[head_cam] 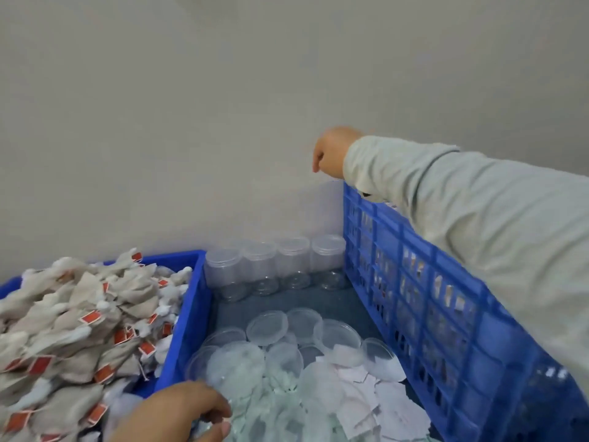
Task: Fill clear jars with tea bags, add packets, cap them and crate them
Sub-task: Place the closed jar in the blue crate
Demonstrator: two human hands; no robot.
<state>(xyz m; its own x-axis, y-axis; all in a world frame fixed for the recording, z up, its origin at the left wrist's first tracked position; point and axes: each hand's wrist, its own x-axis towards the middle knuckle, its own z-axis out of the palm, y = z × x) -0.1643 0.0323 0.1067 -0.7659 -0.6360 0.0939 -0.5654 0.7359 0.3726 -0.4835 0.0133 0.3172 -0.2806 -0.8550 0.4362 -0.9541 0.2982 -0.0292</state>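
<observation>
Left hand (178,413) fingers pinch a clear lid (220,422) – right hand (331,151) fingers hidden, cannot tell – no legible writing

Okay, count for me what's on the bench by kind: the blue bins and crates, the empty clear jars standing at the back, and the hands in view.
Blue bins and crates: 3: tea bag bin, middle bin, tall crate
Empty clear jars standing at the back: 4
Hands: 2: left hand, right hand
Total: 9

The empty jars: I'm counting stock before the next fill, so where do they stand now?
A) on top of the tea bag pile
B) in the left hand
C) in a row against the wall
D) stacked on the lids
C: the empty jars stand upright, uncapped, in a row along the wall, between the two blue crates.
</observation>
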